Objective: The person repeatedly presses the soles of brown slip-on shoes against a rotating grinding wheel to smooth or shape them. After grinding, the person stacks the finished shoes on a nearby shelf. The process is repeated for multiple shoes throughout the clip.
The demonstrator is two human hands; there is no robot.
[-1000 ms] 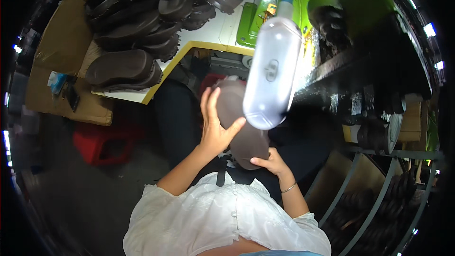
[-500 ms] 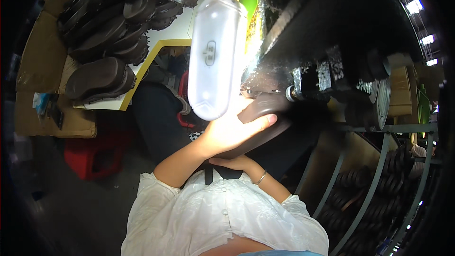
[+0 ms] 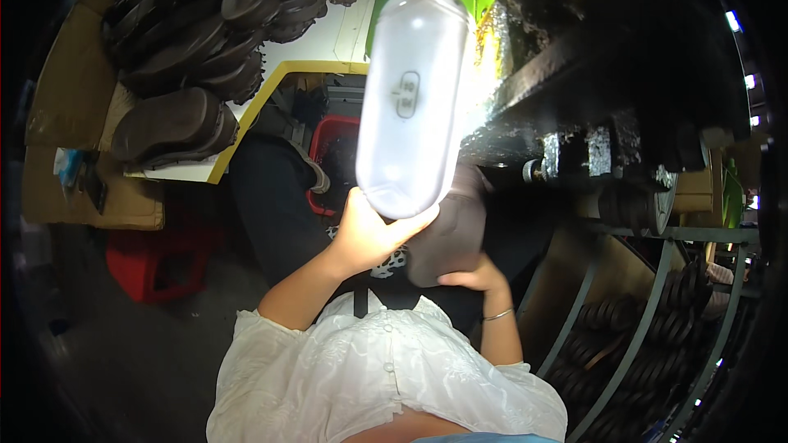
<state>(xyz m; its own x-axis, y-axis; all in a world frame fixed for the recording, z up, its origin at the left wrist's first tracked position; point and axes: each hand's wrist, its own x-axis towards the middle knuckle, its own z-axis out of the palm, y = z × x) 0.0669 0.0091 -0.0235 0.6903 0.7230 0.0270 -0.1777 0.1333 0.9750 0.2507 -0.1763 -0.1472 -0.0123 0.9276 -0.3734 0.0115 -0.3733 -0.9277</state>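
**Holding a dark sole up at the machine, both hands on it**

Starting closest in: white embroidered blouse at the bottom, both forearms coming up out of it. Right hand is the lower, nearer one, thin bracelet at the wrist, and it's cupped under the bottom end of the dark shoe sole, fingers curled onto its edge from below. Left hand sits a bit higher and to the left, fingers wrapped over the sole's left edge, so it's clamped from that side. Both are gripping the same piece, neither is loose.

Key bit: the sole's long axis runs from the right hand's palm up and slightly right, its far end pointing at the dark machine just beyond. That end is mostly hidden behind the big pale lamp housing hanging right in front of the camera, so I can't tell if it touches the machine yet.

Further out on the left: a white counter with a yellow edge, stacked with more dark soles. Red stool on the floor, wire rack of parts off to the right
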